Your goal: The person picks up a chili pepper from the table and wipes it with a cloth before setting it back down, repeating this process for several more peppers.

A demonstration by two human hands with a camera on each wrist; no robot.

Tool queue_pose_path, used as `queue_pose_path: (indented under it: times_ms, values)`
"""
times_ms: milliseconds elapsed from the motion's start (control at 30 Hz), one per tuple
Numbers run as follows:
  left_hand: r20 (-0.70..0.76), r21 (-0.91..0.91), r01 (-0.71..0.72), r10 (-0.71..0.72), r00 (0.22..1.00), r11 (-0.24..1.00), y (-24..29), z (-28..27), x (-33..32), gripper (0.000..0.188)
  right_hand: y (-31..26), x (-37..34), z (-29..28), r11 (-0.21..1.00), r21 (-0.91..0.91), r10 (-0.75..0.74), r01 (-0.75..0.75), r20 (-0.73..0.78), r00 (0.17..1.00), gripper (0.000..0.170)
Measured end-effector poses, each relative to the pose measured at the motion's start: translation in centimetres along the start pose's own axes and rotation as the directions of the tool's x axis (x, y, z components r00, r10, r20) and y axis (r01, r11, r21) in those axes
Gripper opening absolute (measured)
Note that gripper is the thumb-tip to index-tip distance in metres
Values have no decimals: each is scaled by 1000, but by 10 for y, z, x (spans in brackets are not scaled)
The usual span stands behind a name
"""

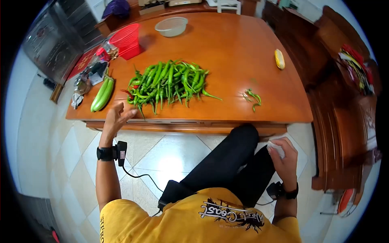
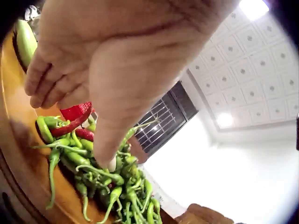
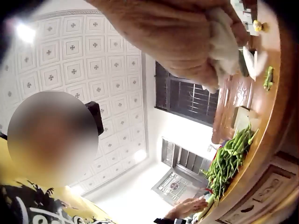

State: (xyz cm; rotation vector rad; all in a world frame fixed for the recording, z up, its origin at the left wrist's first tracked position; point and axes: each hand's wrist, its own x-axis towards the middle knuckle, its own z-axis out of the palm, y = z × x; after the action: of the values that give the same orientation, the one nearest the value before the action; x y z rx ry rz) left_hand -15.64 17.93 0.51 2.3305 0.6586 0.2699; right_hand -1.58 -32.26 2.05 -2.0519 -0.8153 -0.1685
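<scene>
A heap of green chili peppers (image 1: 168,83) lies on the wooden table (image 1: 227,52), with a few red chilies (image 2: 72,127) at its left end. My left hand (image 1: 115,119) is over the table's front edge, its thumb close to that end of the heap and nothing in its grasp. Long pale-green eggplants (image 1: 102,95) lie just left of it. Lower down, beyond the front edge, my right hand (image 1: 286,158) holds a crumpled white tissue (image 3: 225,42) in curled fingers. Some small green chilies (image 1: 253,98) lie apart at the table's right front.
Toward the back left stand a red plastic basket (image 1: 126,40) and a pale colander (image 1: 171,26). A yellow object (image 1: 279,59) lies near the right edge. Small bags and jars crowd the left edge. A carved wooden bench (image 1: 338,133) stands at right.
</scene>
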Motion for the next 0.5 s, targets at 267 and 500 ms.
queue_pose_path:
  times_ms: [267, 500]
  values:
    - [109, 289, -173, 148, 983, 942, -13, 23, -2, 38, 16, -45, -11, 987, -15, 159, -160, -28, 987, 16]
    - [286, 643, -192, 0, 958, 741, -35, 7, 14, 57, 66, -45, -20, 976, 36, 216, -216, -16, 976, 16]
